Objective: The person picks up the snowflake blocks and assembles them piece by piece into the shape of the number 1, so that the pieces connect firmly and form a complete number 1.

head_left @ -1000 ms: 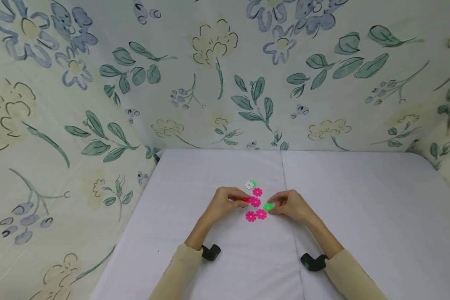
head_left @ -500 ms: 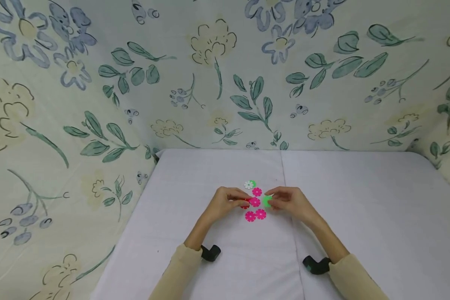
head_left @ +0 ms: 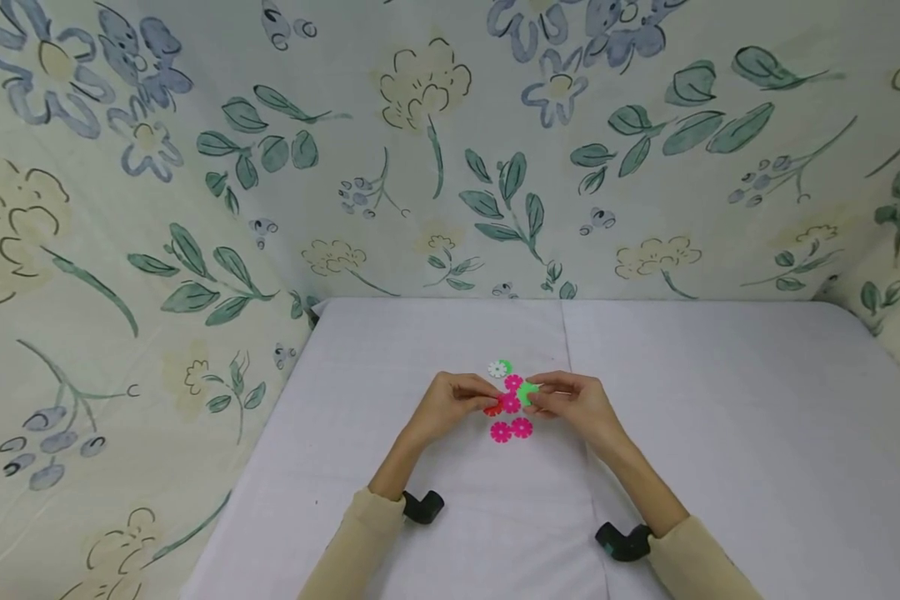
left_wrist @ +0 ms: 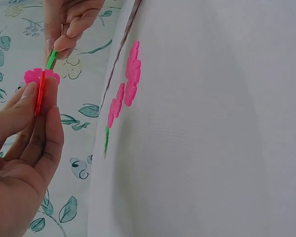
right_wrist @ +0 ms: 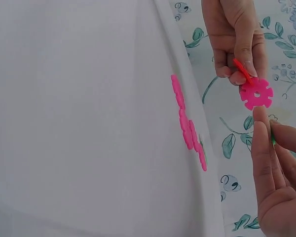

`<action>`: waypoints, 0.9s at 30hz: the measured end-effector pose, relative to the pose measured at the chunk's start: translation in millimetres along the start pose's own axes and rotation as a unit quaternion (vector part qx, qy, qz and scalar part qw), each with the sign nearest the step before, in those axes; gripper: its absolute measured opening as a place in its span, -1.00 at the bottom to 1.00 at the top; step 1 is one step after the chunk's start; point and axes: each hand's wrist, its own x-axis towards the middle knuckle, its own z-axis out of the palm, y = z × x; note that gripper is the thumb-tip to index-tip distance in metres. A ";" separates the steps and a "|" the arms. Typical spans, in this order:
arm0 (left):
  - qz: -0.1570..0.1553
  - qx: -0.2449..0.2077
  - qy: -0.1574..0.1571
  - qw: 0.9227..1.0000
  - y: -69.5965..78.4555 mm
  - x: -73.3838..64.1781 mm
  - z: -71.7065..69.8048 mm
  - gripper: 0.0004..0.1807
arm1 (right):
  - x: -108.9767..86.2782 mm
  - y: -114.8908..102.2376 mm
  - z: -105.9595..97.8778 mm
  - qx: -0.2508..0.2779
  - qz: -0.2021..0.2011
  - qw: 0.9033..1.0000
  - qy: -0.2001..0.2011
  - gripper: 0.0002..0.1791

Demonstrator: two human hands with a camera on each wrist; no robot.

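Note:
My left hand (head_left: 450, 407) pinches a red notched disc (left_wrist: 40, 94) between thumb and fingers. A pink notched disc (right_wrist: 257, 94) is slotted crosswise to the red one and stands out from the fingertips. My right hand (head_left: 581, 404) pinches a green notched disc (left_wrist: 52, 59) by its edge. In the left wrist view the green disc's edge is right at the pink disc's rim, between the two hands. Both hands are raised over the table, and the right fingers partly cover the green disc.
On the white-covered table (head_left: 420, 533) lie several flat notched discs: pink ones (head_left: 501, 432) near the hands, another pink disc (head_left: 513, 382) farther back, and a white disc (head_left: 498, 368) overlapping a green one (head_left: 507, 367). Floral cloth (head_left: 420, 167) hangs behind and at the sides.
My right hand has brought the green disc up and to the left, to the pink disc. My left hand stays almost in place; the red disc shows slightly turned.

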 end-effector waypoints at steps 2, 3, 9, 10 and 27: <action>-0.002 -0.006 -0.002 1.000 -1.4 -0.1 -0.5 -0.84 | 0.6 -0.4 1.1 0.006 -0.008 1.000 -0.001 -0.61; -0.002 -0.009 -0.002 1.000 -1.8 -0.2 -0.7 -0.84 | 1.1 -0.5 1.6 0.011 -0.011 1.000 -0.002 -0.60; 0.007 -0.031 -0.010 0.999 -3.6 -0.2 -1.7 -0.83 | 3.0 -1.0 3.1 0.025 -0.013 1.000 -0.007 -0.61; 0.008 -0.033 -0.010 0.999 -3.7 -0.2 -1.9 -0.82 | 3.3 -1.2 3.2 0.021 -0.013 1.000 -0.008 -0.61; 0.045 0.013 0.012 0.999 5.4 -1.6 -2.4 -0.85 | 3.7 -6.6 3.5 -0.009 -0.039 0.998 -0.041 -0.60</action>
